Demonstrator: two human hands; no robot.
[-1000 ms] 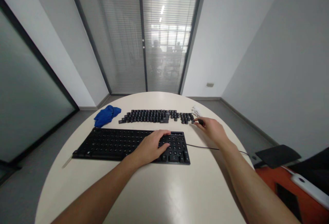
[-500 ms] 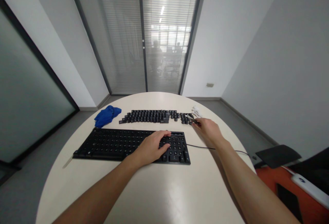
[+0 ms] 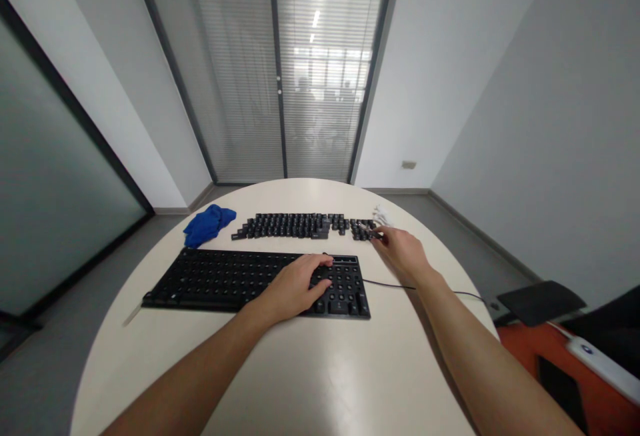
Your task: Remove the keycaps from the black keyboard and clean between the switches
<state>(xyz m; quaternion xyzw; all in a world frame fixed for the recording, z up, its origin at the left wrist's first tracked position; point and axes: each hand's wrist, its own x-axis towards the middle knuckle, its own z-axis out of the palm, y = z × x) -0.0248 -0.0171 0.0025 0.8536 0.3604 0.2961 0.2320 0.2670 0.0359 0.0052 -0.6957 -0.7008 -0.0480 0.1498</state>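
My left hand [image 3: 296, 288] rests on the right part of a black keyboard [image 3: 220, 279], thumb and fingers apart, holding nothing. Most of that keyboard lacks its keycaps; a few dark caps sit at its lower right. Beyond it, loose black keycaps [image 3: 287, 225] lie in rows. At the right-hand group of caps [image 3: 363, 230], my right hand [image 3: 397, 248] pinches a small thin tool, partly dark and partly light, whose tip is over the caps. The tool is too small to make out clearly.
A blue cloth [image 3: 207, 225] lies at the back left, and a white crumpled item [image 3: 381, 215] behind my right hand. The keyboard cable [image 3: 387, 285] runs right. A thin pale stick [image 3: 133, 314] lies by the keyboard's left corner. An orange chair [image 3: 520, 349] stands right.
My right hand has shifted slightly left and away from me, and the tool's tip sits lower among the caps. My left hand has stayed in place.
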